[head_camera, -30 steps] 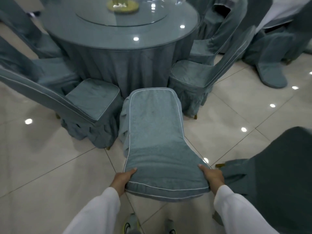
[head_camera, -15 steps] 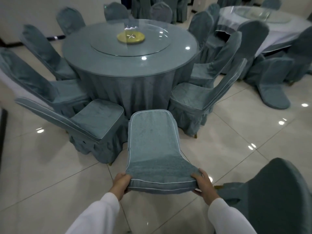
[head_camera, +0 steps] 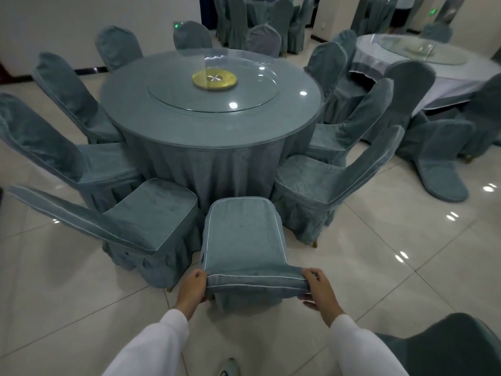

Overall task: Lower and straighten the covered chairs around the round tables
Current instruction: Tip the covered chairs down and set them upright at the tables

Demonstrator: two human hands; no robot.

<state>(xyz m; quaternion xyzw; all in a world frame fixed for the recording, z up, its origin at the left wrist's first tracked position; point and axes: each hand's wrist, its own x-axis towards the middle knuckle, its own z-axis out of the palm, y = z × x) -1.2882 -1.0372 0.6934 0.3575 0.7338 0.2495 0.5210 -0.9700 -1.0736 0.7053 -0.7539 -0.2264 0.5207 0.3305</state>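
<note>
My left hand grips the left end of the top edge of the covered chair in front of me, fingers curled under the piped seam; right hand does the same at the right end, thumb on top. Both hands hold fabric and frame, so neither is free. The chair's back leans toward me, its front edge tucked against the skirt of the round table, between two neighbours.

Progress, as far as I can judge: the chair on the left and the chair on the right look seated flat w/ backs up, same for the others around this table's left side and far side, approx. evenly spaced. So this table looks nearly done; mine is the one in hand, needs its line squared to the table.

Left to do: the second table at far right has a chair tipped forward, back resting on the floor tiles; that one isn't lowered right. Another chair back sits just beside my right sleeve, state unclear. More chairs in the doorway beyond, too far to tell.
</note>
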